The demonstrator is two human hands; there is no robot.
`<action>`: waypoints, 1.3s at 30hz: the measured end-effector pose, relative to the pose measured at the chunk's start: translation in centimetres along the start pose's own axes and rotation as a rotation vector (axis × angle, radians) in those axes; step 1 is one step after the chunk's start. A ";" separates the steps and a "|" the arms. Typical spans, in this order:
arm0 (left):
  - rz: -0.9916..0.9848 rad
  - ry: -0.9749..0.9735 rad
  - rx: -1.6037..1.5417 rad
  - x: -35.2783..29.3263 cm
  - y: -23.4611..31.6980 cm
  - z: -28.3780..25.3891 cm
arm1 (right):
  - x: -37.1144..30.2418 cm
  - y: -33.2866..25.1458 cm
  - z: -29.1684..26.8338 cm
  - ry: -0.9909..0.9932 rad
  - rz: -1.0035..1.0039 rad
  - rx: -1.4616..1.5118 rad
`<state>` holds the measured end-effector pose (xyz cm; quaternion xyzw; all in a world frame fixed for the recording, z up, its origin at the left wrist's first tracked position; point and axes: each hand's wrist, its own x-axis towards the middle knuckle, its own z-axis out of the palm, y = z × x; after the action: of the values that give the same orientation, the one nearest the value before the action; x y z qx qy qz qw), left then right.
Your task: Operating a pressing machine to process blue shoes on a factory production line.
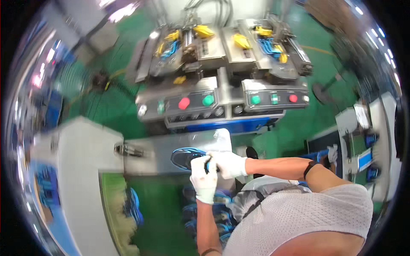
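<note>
A black shoe [183, 159] with blue edging is held over a narrow grey table, its outer end pointing left. My left hand [203, 179], in a white glove, is closed on its near right end. Beside it, my right hand [229, 164], also white-gloved, comes in from the right with its fingers closed on the same end. The gloves meet there and hide that part of the shoe. A pale, glossy piece [222, 138] lies on the table just beyond my right hand; I cannot make out what it is.
Ahead stands a two-station machine with a left control panel [179, 103] and a right control panel [275, 99]. A small metal fixture [130, 150] is at the table's left end. Several blue and black shoes [220, 213] sit below my hands. A white-topped bench [81, 158] is at left.
</note>
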<state>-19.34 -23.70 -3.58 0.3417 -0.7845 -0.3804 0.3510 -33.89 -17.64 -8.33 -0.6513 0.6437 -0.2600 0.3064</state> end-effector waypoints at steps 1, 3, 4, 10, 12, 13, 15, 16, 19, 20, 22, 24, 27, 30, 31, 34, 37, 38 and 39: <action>0.096 -0.102 -0.065 1.3 1.5 1.5 | -1.9 -0.6 -3.3 0.054 0.154 0.109; 0.056 -0.262 -0.425 4.1 6.2 4.3 | -6.4 0.5 -8.7 0.258 0.283 0.333; 0.114 -0.315 -0.425 6.9 11.1 5.7 | -8.9 2.3 -12.5 0.203 0.313 0.691; 0.225 -0.267 -0.458 16.1 19.7 20.4 | -23.6 5.9 -22.5 0.779 0.505 1.444; 0.228 -0.379 -0.457 19.5 20.5 28.0 | -27.7 10.9 -21.0 0.989 0.430 1.416; 0.146 -0.465 -0.438 21.3 19.7 31.7 | -27.8 10.2 -22.4 1.153 0.322 1.376; 0.241 -0.415 -0.130 25.1 17.2 40.3 | -29.9 11.1 -23.7 1.261 0.270 1.383; 0.102 -0.443 -0.186 26.3 17.0 44.0 | -31.4 12.1 -23.7 1.282 0.304 1.349; 0.050 -0.368 0.033 31.0 13.5 53.8 | -34.0 12.3 -24.5 1.425 0.280 1.229; 0.020 -0.350 0.135 31.2 13.8 56.2 | -35.4 11.9 -24.1 1.400 0.427 1.326; 0.130 -0.195 0.189 32.9 10.6 58.4 | -36.0 11.6 -24.8 1.383 0.389 1.287; 0.062 -0.262 0.290 32.1 11.8 61.6 | -36.3 12.0 -24.0 1.545 0.385 1.281; 0.177 -0.322 0.145 35.1 10.3 59.5 | -35.9 12.7 -23.9 1.475 0.466 1.377; -0.097 -0.466 -0.133 38.5 11.9 55.6 | -34.3 14.8 -25.3 1.424 0.468 1.298; -0.175 -0.489 -0.287 40.3 9.6 53.2 | -33.4 15.1 -26.4 1.365 0.448 1.265; -0.295 -0.595 -0.701 36.0 12.1 45.7 | -30.6 15.5 -30.3 1.273 0.420 1.094; -0.106 -0.383 -0.528 28.1 14.9 35.9 | -25.5 18.0 -35.0 1.218 0.370 0.928; -0.213 -0.421 -0.550 25.9 15.5 32.4 | -24.3 19.2 -37.1 1.086 0.482 0.988; -0.241 -0.436 -0.422 23.5 15.8 28.5 | -22.0 22.5 -38.9 1.023 0.456 1.047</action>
<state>-58.95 -24.86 3.25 0.2623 -0.6989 -0.6376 0.1902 -78.45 2.15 2.74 -0.0709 0.6168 -0.7303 0.2851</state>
